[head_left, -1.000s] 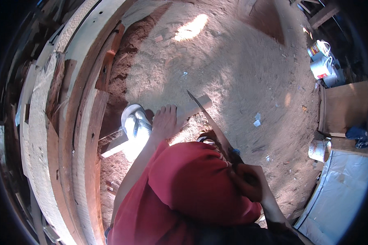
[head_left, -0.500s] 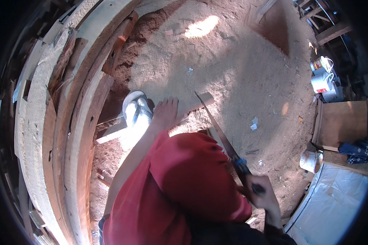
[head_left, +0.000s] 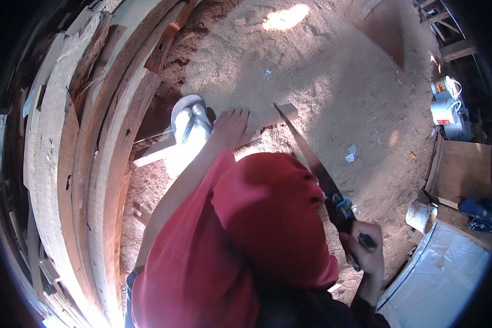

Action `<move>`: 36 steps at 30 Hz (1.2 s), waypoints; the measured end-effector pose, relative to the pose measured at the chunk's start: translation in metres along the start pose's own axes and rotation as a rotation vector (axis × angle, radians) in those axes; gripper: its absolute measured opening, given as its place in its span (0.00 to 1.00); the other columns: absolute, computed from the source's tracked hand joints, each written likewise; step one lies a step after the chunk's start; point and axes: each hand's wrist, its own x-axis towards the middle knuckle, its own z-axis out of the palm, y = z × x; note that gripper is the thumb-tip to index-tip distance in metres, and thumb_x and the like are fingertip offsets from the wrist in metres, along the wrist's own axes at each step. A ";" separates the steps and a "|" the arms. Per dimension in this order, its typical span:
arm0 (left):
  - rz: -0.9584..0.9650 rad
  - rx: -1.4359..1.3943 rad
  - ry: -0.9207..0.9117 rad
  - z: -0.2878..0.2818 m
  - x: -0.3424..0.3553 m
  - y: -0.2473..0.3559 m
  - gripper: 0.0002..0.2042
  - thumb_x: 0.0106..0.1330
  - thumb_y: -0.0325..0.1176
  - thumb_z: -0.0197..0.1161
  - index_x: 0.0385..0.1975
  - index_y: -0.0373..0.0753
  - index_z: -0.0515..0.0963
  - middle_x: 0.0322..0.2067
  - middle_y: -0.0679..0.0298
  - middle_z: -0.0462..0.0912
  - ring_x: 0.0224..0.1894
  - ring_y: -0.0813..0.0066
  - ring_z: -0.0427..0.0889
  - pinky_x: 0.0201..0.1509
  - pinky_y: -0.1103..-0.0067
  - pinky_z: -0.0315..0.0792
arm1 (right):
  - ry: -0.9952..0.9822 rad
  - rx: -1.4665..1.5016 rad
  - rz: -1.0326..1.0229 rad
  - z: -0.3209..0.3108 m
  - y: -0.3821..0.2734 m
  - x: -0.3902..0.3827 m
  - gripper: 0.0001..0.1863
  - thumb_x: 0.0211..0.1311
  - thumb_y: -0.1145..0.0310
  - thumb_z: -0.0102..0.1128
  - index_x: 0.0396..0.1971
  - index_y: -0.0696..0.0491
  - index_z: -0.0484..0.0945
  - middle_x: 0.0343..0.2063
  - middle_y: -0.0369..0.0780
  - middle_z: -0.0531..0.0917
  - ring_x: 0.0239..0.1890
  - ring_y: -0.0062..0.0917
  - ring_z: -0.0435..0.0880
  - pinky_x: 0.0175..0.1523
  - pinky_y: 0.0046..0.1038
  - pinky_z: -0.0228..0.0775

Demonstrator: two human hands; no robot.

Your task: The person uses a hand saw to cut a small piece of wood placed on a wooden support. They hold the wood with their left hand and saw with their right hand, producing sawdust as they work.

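Note:
My left hand (head_left: pixel 230 126) presses down over a narrow wooden board (head_left: pixel 270 116), its fingers lying across the top. A sandalled foot (head_left: pixel 191 124) stands on the same board, left of that hand. My right hand (head_left: pixel 367 246) is closed round the dark handle of a handsaw (head_left: pixel 311 156). The long tapered blade slants up and left, and its tip lies by the board's right end. Whether the teeth touch the wood I cannot tell. Red cloth (head_left: pixel 273 218) fills the lower middle, covering part of my left arm and the ground between my hands.
Long rough planks (head_left: pixel 54 180) are stacked along the left side. At the right stand white buckets (head_left: pixel 445 112), a brown wooden panel (head_left: pixel 462 169), a small white tub (head_left: pixel 420 216) and a pale plastic-covered surface (head_left: pixel 437 273). Sawdust-strewn ground (head_left: pixel 322 76) spreads beyond the board.
The whole view has shifted, so the board and foot appear higher and slightly right. My right hand has drawn the saw handle a little back toward me. The left hand stays on the board.

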 end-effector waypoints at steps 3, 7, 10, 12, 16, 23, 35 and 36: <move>0.002 0.003 0.000 -0.006 0.006 0.005 0.35 0.65 0.58 0.67 0.59 0.31 0.72 0.51 0.47 0.79 0.56 0.46 0.78 0.62 0.59 0.72 | 0.052 -0.058 -0.078 0.016 0.008 0.018 0.18 0.59 0.83 0.67 0.17 0.54 0.67 0.17 0.31 0.71 0.23 0.11 0.69 0.27 0.22 0.57; 0.029 -0.118 0.054 -0.023 0.005 0.010 0.34 0.65 0.54 0.69 0.60 0.32 0.72 0.53 0.47 0.78 0.60 0.48 0.76 0.63 0.60 0.72 | -0.016 -0.099 -0.163 0.009 -0.003 0.006 0.16 0.58 0.82 0.67 0.18 0.55 0.69 0.17 0.31 0.71 0.23 0.12 0.69 0.27 0.24 0.56; -0.045 -0.729 0.354 -0.083 0.007 0.018 0.38 0.65 0.55 0.70 0.67 0.38 0.68 0.60 0.49 0.75 0.66 0.52 0.73 0.73 0.53 0.65 | 0.016 -0.057 -0.026 -0.014 -0.013 -0.013 0.17 0.57 0.83 0.67 0.16 0.54 0.68 0.17 0.30 0.71 0.23 0.11 0.68 0.27 0.22 0.54; -0.024 -0.714 0.543 -0.176 -0.007 0.031 0.34 0.64 0.50 0.71 0.67 0.41 0.72 0.64 0.51 0.76 0.67 0.57 0.73 0.73 0.56 0.66 | -0.008 -0.042 -0.115 -0.011 -0.006 0.006 0.16 0.60 0.81 0.69 0.18 0.55 0.71 0.16 0.32 0.72 0.22 0.13 0.68 0.26 0.24 0.56; 0.432 -0.494 0.723 -0.322 -0.045 0.062 0.37 0.58 0.48 0.69 0.67 0.36 0.72 0.61 0.50 0.79 0.65 0.60 0.77 0.71 0.60 0.68 | 0.020 -0.208 -0.237 0.025 0.007 0.037 0.19 0.66 0.75 0.67 0.17 0.53 0.68 0.13 0.30 0.70 0.14 0.12 0.70 0.19 0.22 0.55; 0.770 -0.370 0.385 -0.350 -0.112 0.105 0.36 0.59 0.49 0.68 0.66 0.36 0.73 0.61 0.50 0.79 0.64 0.60 0.78 0.70 0.60 0.69 | -0.002 -0.286 -0.111 0.027 0.012 0.041 0.18 0.66 0.70 0.71 0.20 0.54 0.71 0.15 0.30 0.70 0.19 0.10 0.71 0.22 0.24 0.60; 0.699 -0.391 0.321 -0.335 -0.135 0.104 0.34 0.62 0.49 0.66 0.65 0.36 0.74 0.61 0.49 0.80 0.64 0.60 0.79 0.70 0.61 0.70 | 0.004 -0.263 -0.086 0.021 0.034 0.042 0.14 0.63 0.73 0.75 0.28 0.56 0.73 0.22 0.31 0.76 0.24 0.12 0.74 0.25 0.23 0.63; 0.701 -0.421 0.328 -0.337 -0.132 0.097 0.34 0.62 0.49 0.66 0.65 0.36 0.74 0.61 0.49 0.80 0.63 0.60 0.79 0.69 0.61 0.70 | 0.036 -0.219 -0.052 0.021 0.020 0.038 0.15 0.63 0.74 0.74 0.26 0.56 0.73 0.20 0.31 0.75 0.24 0.11 0.73 0.25 0.23 0.62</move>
